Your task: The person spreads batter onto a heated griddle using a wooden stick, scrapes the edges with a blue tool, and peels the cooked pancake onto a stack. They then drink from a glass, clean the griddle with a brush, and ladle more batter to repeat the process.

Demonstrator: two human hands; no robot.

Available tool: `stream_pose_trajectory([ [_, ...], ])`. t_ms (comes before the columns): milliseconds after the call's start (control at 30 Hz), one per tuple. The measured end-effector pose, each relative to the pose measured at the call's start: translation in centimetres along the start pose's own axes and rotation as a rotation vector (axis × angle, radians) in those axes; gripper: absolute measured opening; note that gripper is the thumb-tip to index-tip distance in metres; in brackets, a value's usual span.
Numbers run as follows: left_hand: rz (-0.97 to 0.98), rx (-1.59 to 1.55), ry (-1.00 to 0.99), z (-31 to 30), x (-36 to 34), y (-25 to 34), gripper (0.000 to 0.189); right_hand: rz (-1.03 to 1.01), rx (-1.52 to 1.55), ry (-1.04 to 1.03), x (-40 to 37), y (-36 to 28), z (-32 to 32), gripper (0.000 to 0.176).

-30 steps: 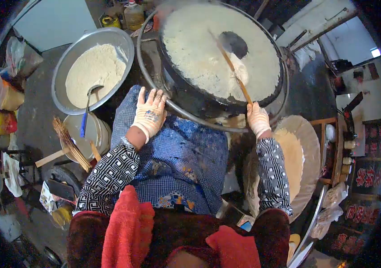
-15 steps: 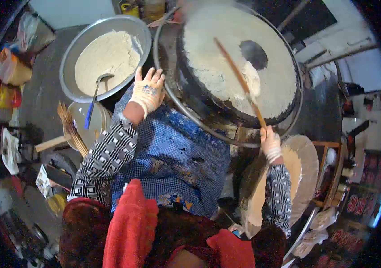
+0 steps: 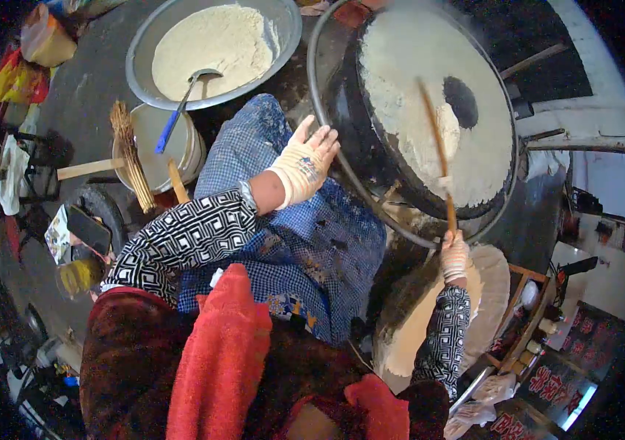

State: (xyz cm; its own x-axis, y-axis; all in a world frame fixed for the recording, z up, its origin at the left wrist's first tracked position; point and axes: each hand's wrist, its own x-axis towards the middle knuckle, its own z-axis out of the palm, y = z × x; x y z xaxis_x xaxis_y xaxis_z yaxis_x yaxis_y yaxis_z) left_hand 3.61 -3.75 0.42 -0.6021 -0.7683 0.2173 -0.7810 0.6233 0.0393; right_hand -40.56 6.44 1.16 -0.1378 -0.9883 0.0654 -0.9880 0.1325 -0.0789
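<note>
My right hand (image 3: pixel 453 257), in a pale glove, is closed around the lower end of a long wooden stick (image 3: pixel 436 132). The stick reaches over a large round griddle (image 3: pixel 505 187), whose top carries a pale layer of batter (image 3: pixel 415 59) with a dark bare patch near its middle. A thicker lump of batter (image 3: pixel 447 132) lies beside the stick and is partly covered by it. My left hand (image 3: pixel 304 163), also gloved, holds nothing. Its fingers are stretched out toward the metal ring (image 3: pixel 314 77) around the griddle, above the blue checked apron (image 3: pixel 290 242).
A metal basin (image 3: pixel 133 73) of pale batter or dough, with a blue-handled ladle (image 3: pixel 173 126), stands at upper left. Below it are a bucket (image 3: pixel 196 150) and a straw brush (image 3: pixel 130 158). A wide round container (image 3: pixel 490 282) with tan contents sits beneath my right arm.
The view has shifted, so the basin and griddle appear higher and farther right. My left hand has come away from the basin's side. My right hand still grips the stick over the griddle.
</note>
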Motion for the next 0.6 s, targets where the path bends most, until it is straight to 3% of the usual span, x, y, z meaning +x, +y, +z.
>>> stream_pose_trajectory([
  [133, -0.022, 0.052, 0.002, 0.0, 0.2, -1.5, 0.053, 0.039, -0.145, 0.087, 1.9, 1.1, 0.1, 0.034],
  [267, -0.042, 0.109, -0.129, -1.0, 1.2, -2.5, 0.048, -0.046, -0.206, 0.062, 2.0, 1.1, 0.8, 0.032],
  [333, -0.061, 0.194, -0.152, -1.6, 1.7, -3.2, 0.047, 0.144, -0.171, 0.053, 2.9, 1.3, 1.4, 0.030],
  [400, -0.095, 0.231, -0.203, -1.6, 2.4, -3.9, 0.046, 0.070, -0.206, 0.087, 3.0, -0.1, 0.5, 0.027],
  [467, -0.141, 0.226, -0.203, -0.9, 3.0, -4.8, 0.049, 0.036, -0.032, 0.065, 2.8, -1.7, -0.3, 0.024],
  [500, -0.146, 0.225, -0.199, -0.7, 3.4, -5.4, 0.049, -0.064, -0.142, 0.091, 2.5, -1.5, 0.3, 0.024],
  [600, -0.210, 0.216, -0.208, -0.7, 4.2, -6.3, 0.063, 0.075, -0.124, 0.106, 2.7, -0.1, 1.0, 0.030],
])
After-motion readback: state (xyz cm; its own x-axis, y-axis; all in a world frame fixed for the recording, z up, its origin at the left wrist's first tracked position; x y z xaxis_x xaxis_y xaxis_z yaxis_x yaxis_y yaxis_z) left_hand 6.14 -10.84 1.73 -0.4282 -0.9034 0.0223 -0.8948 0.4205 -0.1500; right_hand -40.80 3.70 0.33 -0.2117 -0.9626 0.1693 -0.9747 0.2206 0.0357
